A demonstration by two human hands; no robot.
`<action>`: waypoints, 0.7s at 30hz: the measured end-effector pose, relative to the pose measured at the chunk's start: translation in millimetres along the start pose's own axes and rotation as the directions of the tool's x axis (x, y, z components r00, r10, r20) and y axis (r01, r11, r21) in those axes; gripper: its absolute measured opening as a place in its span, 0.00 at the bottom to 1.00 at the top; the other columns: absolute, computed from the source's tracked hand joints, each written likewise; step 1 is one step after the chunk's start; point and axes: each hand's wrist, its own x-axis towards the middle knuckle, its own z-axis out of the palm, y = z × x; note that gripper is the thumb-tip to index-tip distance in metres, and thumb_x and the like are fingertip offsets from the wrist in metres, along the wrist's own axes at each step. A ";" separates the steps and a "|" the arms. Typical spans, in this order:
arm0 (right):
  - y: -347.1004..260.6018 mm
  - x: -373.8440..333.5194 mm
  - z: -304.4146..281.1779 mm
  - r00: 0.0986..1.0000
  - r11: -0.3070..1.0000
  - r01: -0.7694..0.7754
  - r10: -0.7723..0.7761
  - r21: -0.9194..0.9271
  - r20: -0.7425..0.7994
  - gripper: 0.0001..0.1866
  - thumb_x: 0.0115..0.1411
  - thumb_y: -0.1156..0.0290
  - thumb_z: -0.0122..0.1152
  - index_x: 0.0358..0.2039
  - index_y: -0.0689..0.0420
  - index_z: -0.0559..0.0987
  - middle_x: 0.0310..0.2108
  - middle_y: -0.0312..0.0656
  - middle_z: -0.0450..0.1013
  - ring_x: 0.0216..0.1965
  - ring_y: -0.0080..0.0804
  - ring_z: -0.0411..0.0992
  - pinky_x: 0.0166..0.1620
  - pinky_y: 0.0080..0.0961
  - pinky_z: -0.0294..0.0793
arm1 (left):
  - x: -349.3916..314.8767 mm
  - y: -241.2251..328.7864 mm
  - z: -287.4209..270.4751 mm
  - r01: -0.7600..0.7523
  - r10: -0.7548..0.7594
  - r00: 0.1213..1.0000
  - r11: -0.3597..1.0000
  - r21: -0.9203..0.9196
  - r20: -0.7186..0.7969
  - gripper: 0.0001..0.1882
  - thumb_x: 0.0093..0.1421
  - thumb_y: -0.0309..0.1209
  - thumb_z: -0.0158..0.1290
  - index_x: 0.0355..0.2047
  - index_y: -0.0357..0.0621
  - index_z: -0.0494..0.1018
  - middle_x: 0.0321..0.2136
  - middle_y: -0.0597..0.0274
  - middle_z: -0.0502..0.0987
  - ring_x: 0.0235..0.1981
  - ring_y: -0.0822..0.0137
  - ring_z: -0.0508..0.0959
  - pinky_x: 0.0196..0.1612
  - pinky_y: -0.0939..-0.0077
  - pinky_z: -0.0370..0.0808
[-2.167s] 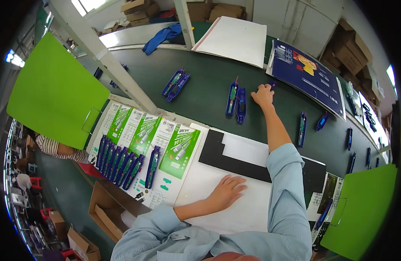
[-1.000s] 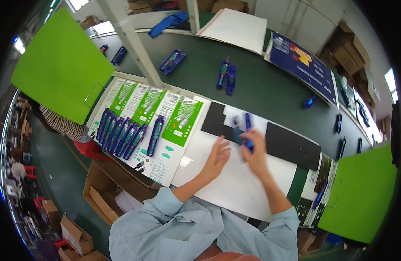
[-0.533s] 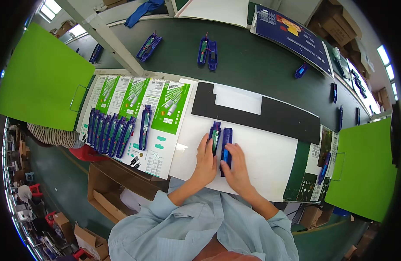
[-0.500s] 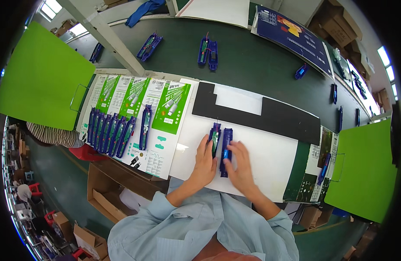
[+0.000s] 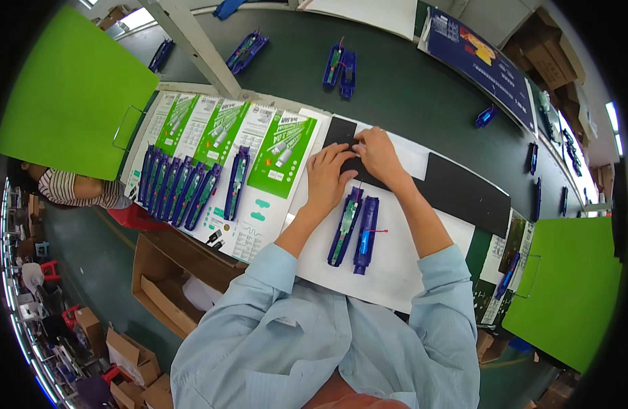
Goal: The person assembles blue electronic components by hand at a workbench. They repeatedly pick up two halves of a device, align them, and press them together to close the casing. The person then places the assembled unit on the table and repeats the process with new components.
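My left hand (image 5: pixel 325 176) and my right hand (image 5: pixel 380 157) meet over the black strip. Their fingertips are pinched close together, and what lies between them is too small or hidden to make out. Below them on the white sheet lie two long blue plastic housing halves, side by side and apart. One blue housing half (image 5: pixel 342 235) holds a narrow green circuit board, with a thin wire sticking up at its far end. In the other blue housing half (image 5: pixel 362 258) sits a bright blue cylindrical cell, a red wire reaching out to the right. Neither hand touches the halves.
At left, several filled housing halves (image 5: pixel 174 185) stand in a row on printed card (image 5: pixel 265 228), one more (image 5: pixel 238 184) apart. A black strip (image 5: pixel 464 198) crosses the white sheet (image 5: pixel 423 262). Beyond, the green belt (image 5: pixel 402 88) carries more housings. Green panels (image 5: pixel 75 95) flank both sides.
Both hands have left the two housing halves and moved away from me to the black strip, fingertips together. The halves now lie uncovered on the white sheet. The whole view has shifted slightly.
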 end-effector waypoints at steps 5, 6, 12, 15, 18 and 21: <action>5.7 11.0 -4.4 0.966 0.926 -0.257 0.237 0.276 0.106 0.11 0.60 0.70 0.72 0.40 0.64 0.84 0.39 0.50 0.82 0.39 0.43 0.81 0.46 0.38 0.79 | -0.6 3.2 -0.1 0.023 -0.023 1.000 1.000 0.012 0.006 0.23 0.60 0.36 0.68 0.55 0.52 0.80 0.63 0.65 0.76 0.68 0.55 0.70 0.70 0.54 0.58; 6.9 7.4 -5.4 0.964 0.908 -0.267 0.252 0.323 0.087 0.12 0.61 0.70 0.72 0.41 0.64 0.85 0.39 0.49 0.82 0.39 0.41 0.81 0.46 0.36 0.79 | 0.3 4.3 -0.2 0.017 -0.018 1.000 1.000 0.010 0.006 0.23 0.60 0.36 0.68 0.55 0.52 0.80 0.63 0.65 0.77 0.69 0.55 0.70 0.69 0.54 0.58; -27.5 -53.6 -65.4 0.957 0.770 -0.288 0.249 0.569 0.148 0.11 0.64 0.69 0.71 0.42 0.62 0.84 0.40 0.42 0.80 0.40 0.30 0.77 0.47 0.28 0.77 | -17.4 18.7 -21.6 -0.016 0.016 0.990 1.000 0.002 -0.140 0.18 0.61 0.31 0.66 0.52 0.49 0.81 0.58 0.60 0.79 0.64 0.54 0.74 0.67 0.55 0.60; -40.4 -118.5 -93.6 0.927 0.706 -0.366 0.217 0.607 0.306 0.08 0.67 0.70 0.70 0.42 0.60 0.83 0.42 0.38 0.76 0.44 0.26 0.75 0.51 0.27 0.75 | -71.2 60.1 -61.2 -0.093 0.093 0.996 0.996 0.010 0.002 0.10 0.62 0.29 0.64 0.45 0.51 0.83 0.48 0.65 0.82 0.53 0.58 0.77 0.60 0.55 0.61; -49.0 -157.1 -90.5 0.871 0.758 -0.417 0.176 0.502 0.458 0.07 0.67 0.70 0.70 0.43 0.58 0.84 0.43 0.38 0.74 0.45 0.29 0.73 0.54 0.30 0.74 | -132.0 92.9 -78.0 -0.270 0.264 0.938 0.963 -0.004 0.225 0.15 0.59 0.33 0.67 0.47 0.54 0.84 0.48 0.71 0.81 0.51 0.65 0.76 0.60 0.56 0.60; -55.8 -172.5 -78.2 0.865 0.794 -0.404 0.169 0.454 0.473 0.08 0.67 0.68 0.71 0.42 0.57 0.84 0.42 0.39 0.72 0.47 0.33 0.71 0.55 0.32 0.72 | -164.5 94.0 -69.9 -0.339 0.323 0.887 0.941 -0.010 0.331 0.19 0.59 0.32 0.63 0.52 0.55 0.84 0.52 0.73 0.81 0.52 0.67 0.76 0.63 0.58 0.60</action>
